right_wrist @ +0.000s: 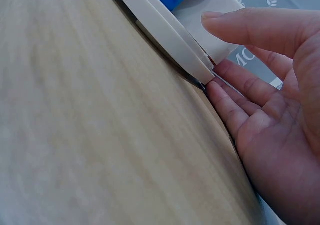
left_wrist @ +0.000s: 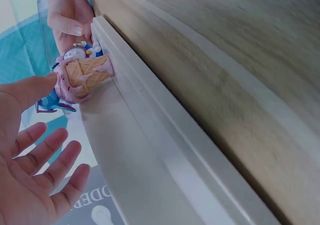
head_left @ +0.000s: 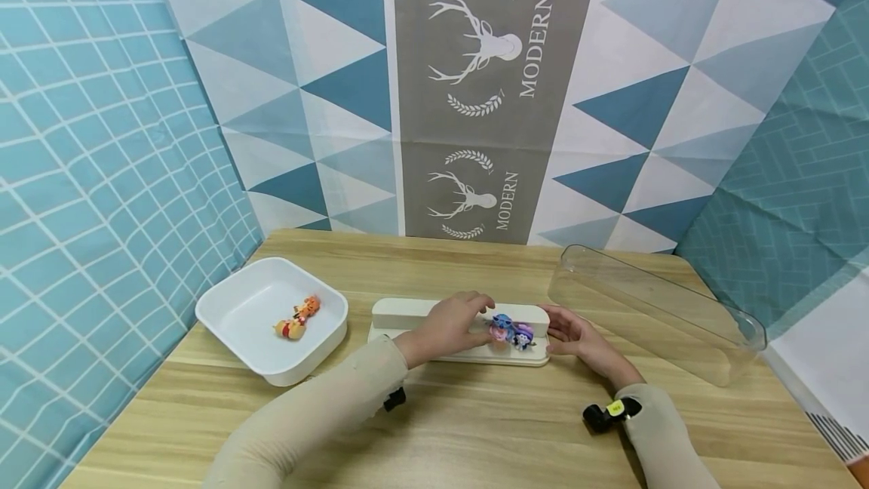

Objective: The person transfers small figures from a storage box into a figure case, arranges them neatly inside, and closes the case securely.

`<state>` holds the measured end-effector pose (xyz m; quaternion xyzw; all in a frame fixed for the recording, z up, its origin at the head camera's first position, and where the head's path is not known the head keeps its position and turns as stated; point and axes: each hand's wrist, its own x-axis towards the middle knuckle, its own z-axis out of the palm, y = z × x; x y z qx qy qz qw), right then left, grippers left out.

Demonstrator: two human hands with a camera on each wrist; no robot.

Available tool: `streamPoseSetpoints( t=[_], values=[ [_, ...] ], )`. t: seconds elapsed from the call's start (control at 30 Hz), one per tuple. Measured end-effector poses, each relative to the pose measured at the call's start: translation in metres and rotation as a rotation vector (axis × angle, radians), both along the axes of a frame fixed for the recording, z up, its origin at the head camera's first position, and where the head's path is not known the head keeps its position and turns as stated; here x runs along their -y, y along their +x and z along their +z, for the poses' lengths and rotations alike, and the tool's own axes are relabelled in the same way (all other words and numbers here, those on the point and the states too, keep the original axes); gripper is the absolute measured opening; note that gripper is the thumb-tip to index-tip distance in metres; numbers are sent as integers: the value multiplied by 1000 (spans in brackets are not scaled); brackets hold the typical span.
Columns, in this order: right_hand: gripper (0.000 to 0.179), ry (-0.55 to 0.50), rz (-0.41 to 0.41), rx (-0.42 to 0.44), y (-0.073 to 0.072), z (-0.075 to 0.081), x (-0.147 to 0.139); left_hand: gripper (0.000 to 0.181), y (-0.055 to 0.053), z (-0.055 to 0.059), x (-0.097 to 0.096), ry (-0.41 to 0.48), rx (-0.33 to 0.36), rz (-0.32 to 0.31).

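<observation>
A cream-coloured stepped display base [head_left: 400, 313] lies on the table. Near its right end stands a blue figurine in a pink ice cream cone [left_wrist: 84, 76], close beside a purple-and-white figurine [head_left: 523, 336]. My left hand [head_left: 448, 327] reaches over the base from the left. Its thumb tip is right at the cone's pink top, while the other fingers are spread and apart from it. At the base's right end, my right hand [right_wrist: 280, 100] has its fingertips against the end edge, with the thumb raised over the step.
A white square tub [head_left: 234, 315] stands at the left, holding an orange figurine [head_left: 308, 307] and a red-and-yellow figurine [head_left: 290, 329]. At the right lies a long clear plastic cover [head_left: 652, 308]. Patterned cloth walls [head_left: 339, 96] border the wooden table [head_left: 475, 413].
</observation>
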<state>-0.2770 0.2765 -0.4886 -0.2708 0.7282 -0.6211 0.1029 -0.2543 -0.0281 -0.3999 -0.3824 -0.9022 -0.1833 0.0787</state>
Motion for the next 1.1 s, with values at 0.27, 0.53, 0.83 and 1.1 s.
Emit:
streamPoseSetpoints(
  t=[0.27, 0.53, 0.83, 1.1],
  values=[
    [75, -12, 10, -11, 0, 0, 0, 55, 5, 7, 11, -110, -63, 30],
    [74, -1, -2, -5, -1, -2, 0, 59, 8, 9, 31, -180, -135, 32],
    [73, -4, -3, -7, -1, -2, 0, 58, 13, 13, 51, -192, -196, 32],
    [74, 7, -19, 7, 0, -2, 0, 57, 16, 14, 71, -227, -268, 20]
  ],
)
